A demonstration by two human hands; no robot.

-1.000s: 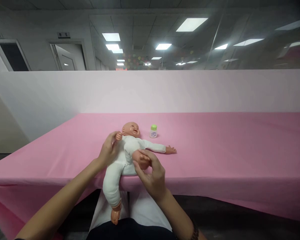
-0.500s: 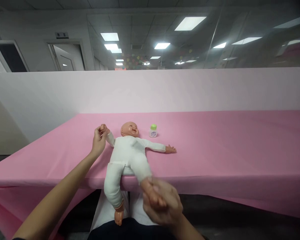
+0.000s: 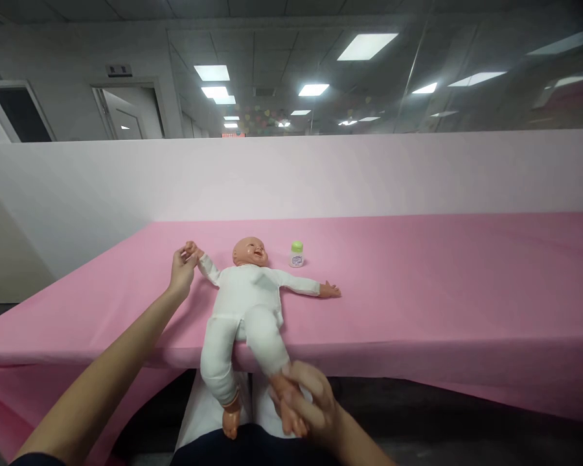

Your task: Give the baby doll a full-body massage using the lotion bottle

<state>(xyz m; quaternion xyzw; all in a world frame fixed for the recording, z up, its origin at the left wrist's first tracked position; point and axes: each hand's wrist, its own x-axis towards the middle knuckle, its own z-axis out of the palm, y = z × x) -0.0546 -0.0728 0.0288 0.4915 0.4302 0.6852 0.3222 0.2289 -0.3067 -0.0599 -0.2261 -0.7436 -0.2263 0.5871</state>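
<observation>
A baby doll (image 3: 249, 291) in a white suit lies on its back, head toward the far side and legs hanging over the near table edge. My left hand (image 3: 182, 268) is closed on the doll's hand at the left, holding that arm out and raised. With fingers wrapped round the foot and ankle on the right, my right hand (image 3: 313, 398) holds that leg just past the table edge. The doll's other arm stretches out to the right, and its other foot (image 3: 231, 419) hangs down over my lap.
A small white bottle with a green cap (image 3: 297, 254) stands right of the doll's head. Pink cloth covers the table (image 3: 442, 278) and drapes down its front. A low white partition (image 3: 369, 175) with glass above runs along the back.
My left hand has drawn the doll's hand a little to the left, straightening its arm. My right hand has shifted slightly, and the doll's leg on that side now hangs lower.
</observation>
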